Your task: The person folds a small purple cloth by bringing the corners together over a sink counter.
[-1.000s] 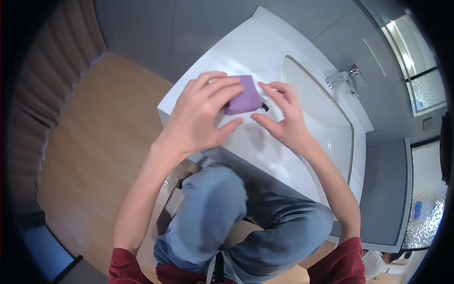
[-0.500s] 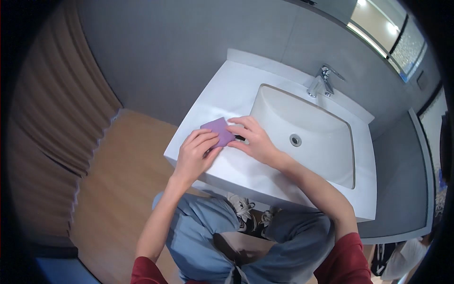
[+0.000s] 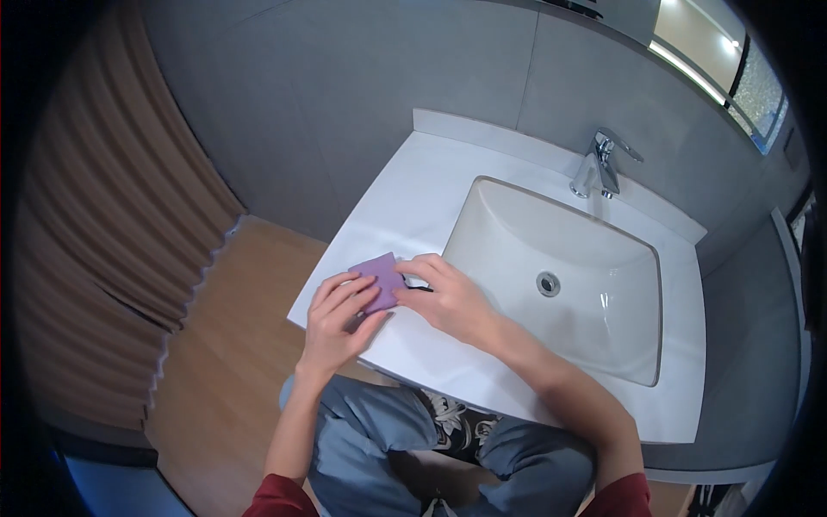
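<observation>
A flat purple square piece [image 3: 379, 280], perhaps a folded cloth or a small pouch, is held just over the left part of the white countertop [image 3: 405, 202]. My left hand [image 3: 332, 323] grips its left side, with the fingertips on top and the thumb along the near edge. At its right edge my right hand [image 3: 452, 297] pinches with thumb and fingers. Between those right fingers a small dark thing [image 3: 419, 288] shows; its kind is hidden by the hand.
Right of my hands is a white sink basin [image 3: 508, 233] with a round drain [image 3: 548, 283]. A chrome faucet [image 3: 594, 168] stands behind it. A brown curtain [image 3: 112, 198] hangs at the left, and a grey wall [image 3: 345, 86] rises behind the counter.
The view has shifted, so the counter and sink sit lower in the picture. Both hands keep hold of the purple piece, which has turned slightly.
</observation>
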Tool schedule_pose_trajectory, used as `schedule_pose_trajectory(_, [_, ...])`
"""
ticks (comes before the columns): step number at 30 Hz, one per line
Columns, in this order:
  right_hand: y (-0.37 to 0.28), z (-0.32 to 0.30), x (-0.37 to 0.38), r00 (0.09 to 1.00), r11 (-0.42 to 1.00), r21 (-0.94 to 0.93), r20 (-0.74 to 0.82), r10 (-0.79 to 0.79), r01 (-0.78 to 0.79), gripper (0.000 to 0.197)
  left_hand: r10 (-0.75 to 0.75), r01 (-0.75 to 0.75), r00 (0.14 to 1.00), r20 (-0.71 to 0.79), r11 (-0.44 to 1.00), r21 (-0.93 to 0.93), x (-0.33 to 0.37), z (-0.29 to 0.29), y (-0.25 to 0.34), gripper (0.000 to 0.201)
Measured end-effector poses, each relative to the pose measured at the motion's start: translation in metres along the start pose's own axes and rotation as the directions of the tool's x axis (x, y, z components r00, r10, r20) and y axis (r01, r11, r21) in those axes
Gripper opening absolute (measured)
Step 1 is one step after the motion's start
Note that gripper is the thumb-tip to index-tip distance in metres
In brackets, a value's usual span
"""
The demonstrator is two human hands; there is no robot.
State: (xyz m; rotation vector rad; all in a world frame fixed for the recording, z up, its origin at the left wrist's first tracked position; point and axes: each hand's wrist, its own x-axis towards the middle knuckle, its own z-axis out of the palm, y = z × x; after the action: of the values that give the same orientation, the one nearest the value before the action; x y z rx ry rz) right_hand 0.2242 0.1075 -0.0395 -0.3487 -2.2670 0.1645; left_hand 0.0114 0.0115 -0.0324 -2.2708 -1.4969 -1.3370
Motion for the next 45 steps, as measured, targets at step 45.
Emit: schedule_pose_trajectory(45, [0.003,-0.002,0.020,0.996,0.990,0.132,0.077,0.047,-0.057,0.035,-0.134,0.131,0.991,-0.008,0.976,-0.172,-0.003,-0.003,-0.005,0.039])
